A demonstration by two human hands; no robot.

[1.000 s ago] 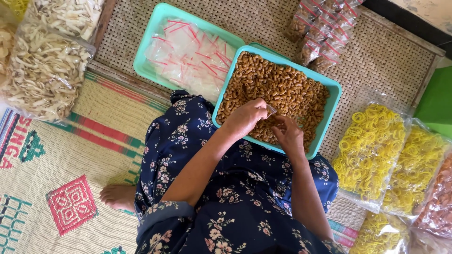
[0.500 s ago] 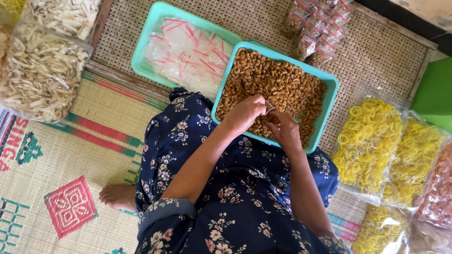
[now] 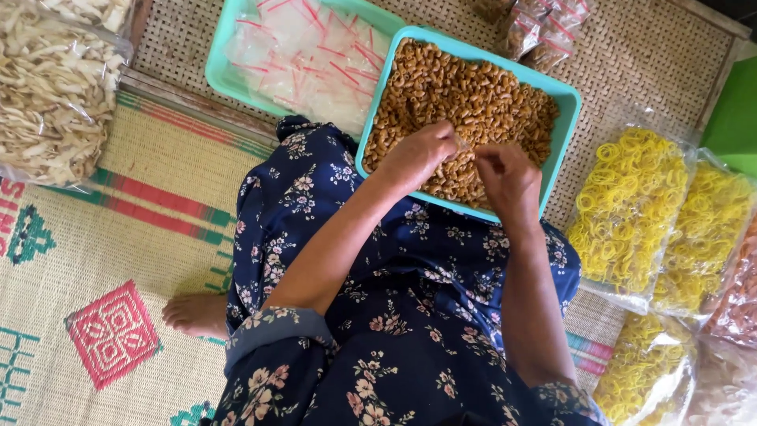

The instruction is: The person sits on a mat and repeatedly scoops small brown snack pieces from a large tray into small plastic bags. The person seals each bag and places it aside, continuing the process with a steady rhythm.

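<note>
My left hand [image 3: 422,154] and my right hand [image 3: 509,177] meet over the near edge of a teal tray [image 3: 572,110] heaped with brown curled snacks [image 3: 473,95]. Both hands have their fingers pinched together on a small clear bag [image 3: 466,145], of which only a thin sliver shows between them. The tray rests against my lap, which is covered by a dark blue flowered dress [image 3: 394,315]. To its left, a second teal tray [image 3: 217,67] holds several empty clear bags with red strips [image 3: 307,47].
Big bags of yellow ring snacks [image 3: 627,209] lie at the right, with an orange snack bag [image 3: 741,300] beyond them. A bag of white chips [image 3: 47,102] sits at far left. Small filled packets [image 3: 536,28] lie at the top. My bare foot [image 3: 197,314] rests on the patterned woven mat [image 3: 102,260].
The hands stay over the snack tray. The right hand has lifted slightly off the snacks and drawn up beside the left, fingers working between them.
</note>
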